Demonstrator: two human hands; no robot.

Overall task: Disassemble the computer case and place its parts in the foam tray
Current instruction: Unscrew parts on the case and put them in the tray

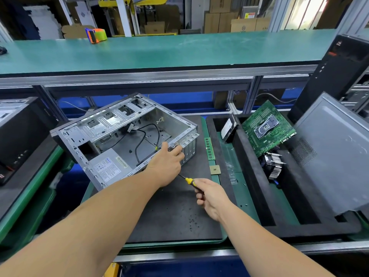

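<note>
- Left hand [166,163]: grip curled over the rear edge of the computer case [123,136]
- Right hand [209,196]: grip closed round the screwdriver [188,180], tip toward the case

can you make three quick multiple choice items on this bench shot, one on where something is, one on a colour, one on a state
1. Where does the small square gold processor chip lie?
A. inside the open grey metal computer case
B. on the dark mat, near the end of the green memory stick
C. on the upper green shelf

2. What colour is the band on the screwdriver handle?
A. red
B. blue
C. yellow

3. What is the left hand doing?
A. resting on the case's rear edge
B. holding the green motherboard
C. hanging idle off the bench

Answers: 1 B, the chip sits on the mat just below the stick. 2 C, a yellow band shows above the right hand, which holds the handle. 3 A, its fingers lie over the case's rear edge by the slot covers.
</note>
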